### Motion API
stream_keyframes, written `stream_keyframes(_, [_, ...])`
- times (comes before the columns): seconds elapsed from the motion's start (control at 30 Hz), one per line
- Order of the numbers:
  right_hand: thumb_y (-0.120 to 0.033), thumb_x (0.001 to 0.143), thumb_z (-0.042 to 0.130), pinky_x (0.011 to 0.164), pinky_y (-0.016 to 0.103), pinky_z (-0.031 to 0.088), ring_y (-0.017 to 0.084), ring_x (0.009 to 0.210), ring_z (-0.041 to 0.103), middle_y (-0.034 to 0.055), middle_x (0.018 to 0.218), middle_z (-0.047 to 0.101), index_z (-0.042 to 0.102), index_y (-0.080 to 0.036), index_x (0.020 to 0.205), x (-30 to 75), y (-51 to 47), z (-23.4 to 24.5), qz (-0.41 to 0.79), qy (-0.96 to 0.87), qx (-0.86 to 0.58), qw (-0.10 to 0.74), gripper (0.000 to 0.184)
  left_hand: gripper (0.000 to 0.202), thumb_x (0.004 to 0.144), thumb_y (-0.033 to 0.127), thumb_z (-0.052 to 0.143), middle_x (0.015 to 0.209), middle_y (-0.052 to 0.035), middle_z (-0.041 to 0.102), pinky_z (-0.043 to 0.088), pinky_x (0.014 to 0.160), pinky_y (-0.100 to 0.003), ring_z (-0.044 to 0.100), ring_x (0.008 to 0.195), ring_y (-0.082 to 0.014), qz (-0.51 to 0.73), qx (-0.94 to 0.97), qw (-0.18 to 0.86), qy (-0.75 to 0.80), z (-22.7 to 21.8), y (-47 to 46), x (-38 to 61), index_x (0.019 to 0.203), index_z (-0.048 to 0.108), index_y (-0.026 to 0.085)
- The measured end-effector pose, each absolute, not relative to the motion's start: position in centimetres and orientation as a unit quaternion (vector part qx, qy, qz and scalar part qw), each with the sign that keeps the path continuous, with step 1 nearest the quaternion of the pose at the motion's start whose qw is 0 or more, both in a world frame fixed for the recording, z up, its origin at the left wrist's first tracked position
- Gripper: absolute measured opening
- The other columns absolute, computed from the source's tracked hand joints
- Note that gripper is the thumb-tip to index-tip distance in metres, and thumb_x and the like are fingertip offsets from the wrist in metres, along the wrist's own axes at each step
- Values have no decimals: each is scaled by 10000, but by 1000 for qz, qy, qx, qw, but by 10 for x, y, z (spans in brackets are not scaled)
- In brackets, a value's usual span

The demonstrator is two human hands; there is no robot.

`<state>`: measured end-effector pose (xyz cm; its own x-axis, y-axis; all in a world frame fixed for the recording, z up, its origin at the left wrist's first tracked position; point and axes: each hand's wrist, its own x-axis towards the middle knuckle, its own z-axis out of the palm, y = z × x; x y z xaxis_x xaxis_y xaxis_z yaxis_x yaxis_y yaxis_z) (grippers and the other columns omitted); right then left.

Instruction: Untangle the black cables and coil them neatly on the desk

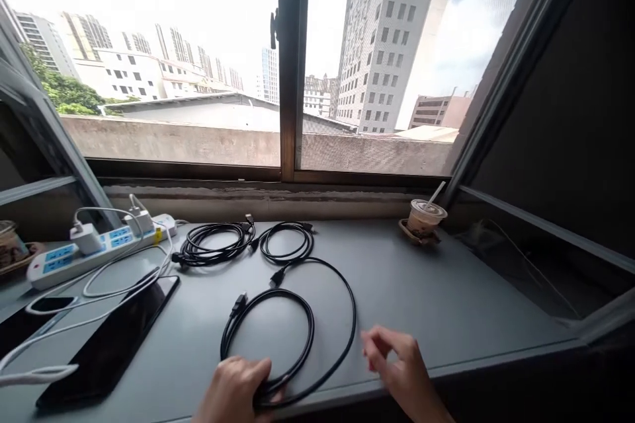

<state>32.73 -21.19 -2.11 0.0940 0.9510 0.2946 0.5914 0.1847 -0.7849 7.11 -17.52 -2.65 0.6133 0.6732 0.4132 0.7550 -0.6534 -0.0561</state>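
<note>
A black cable (297, 317) lies in loose loops on the grey window ledge (436, 297), its two plugs pointing up-left. My left hand (237, 388) rests on the near bend of the loops, fingers curled over the strands. My right hand (399, 367) hovers just right of the loops, fingers apart and slightly blurred, holding nothing. Two more coiled black cables, one larger (213, 244) and one smaller (286, 242), lie farther back near the window.
A white power strip (64, 254) with chargers and white cords sits at the left. A dark tablet (112, 344) and a phone (22, 324) lie in front of it. An iced drink cup (425, 218) with a straw stands at the back right.
</note>
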Motion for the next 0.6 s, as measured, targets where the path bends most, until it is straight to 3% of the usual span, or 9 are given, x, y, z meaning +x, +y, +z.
stream_keyframes(0.23, [-475, 851, 405, 490, 179, 316, 67, 413, 394, -37, 435, 469, 525, -170, 564, 282, -192, -30, 202, -668, -601, 389, 434, 201, 709, 283, 533, 505, -6, 562, 319, 503, -270, 545, 479, -163, -170, -874, 46, -454, -25, -183, 73, 545, 483, 178])
stream_keyframes(0.33, [-499, 838, 417, 490, 186, 306, 69, 427, 388, -34, 465, 487, 543, -176, 565, 272, -194, -44, 141, -664, -621, 393, 441, 353, 656, 463, 606, 473, -6, 551, 329, 498, -271, 542, 462, -165, -195, -860, 36, -470, -29, -186, 74, 501, 473, 176])
stream_keyframes(0.43, [-514, 838, 406, 476, 190, 313, 78, 418, 399, -33, 447, 473, 551, -183, 560, 271, -192, -52, 116, -655, -634, 396, 456, 543, 458, 679, 667, 430, -3, 522, 336, 473, -269, 530, 428, -164, -249, -850, 72, -459, -40, -183, 73, 467, 463, 175])
stream_keyframes(0.47, [-513, 835, 411, 474, 193, 313, 80, 421, 406, -31, 450, 476, 537, -181, 545, 271, -190, -53, 103, -656, -636, 392, 458, 587, 450, 729, 637, 401, -2, 497, 329, 458, -272, 515, 399, -161, -261, -855, 91, -439, -45, -181, 73, 447, 446, 174])
stream_keyframes(0.53, [-503, 829, 427, 485, 198, 321, 87, 437, 426, -27, 462, 487, 518, -181, 530, 270, -188, -54, 75, -656, -646, 384, 448, 542, 545, 683, 619, 386, -6, 483, 320, 441, -279, 508, 374, -163, -279, -861, 119, -407, -54, -176, 73, 452, 452, 176])
stream_keyframes(0.6, [-498, 830, 426, 490, 204, 327, 93, 440, 429, -25, 461, 484, 511, -180, 525, 268, -187, -50, 62, -641, -662, 384, 449, 427, 664, 539, 596, 389, -9, 483, 311, 431, -283, 509, 366, -165, -294, -865, 116, -389, -58, -173, 73, 475, 462, 180])
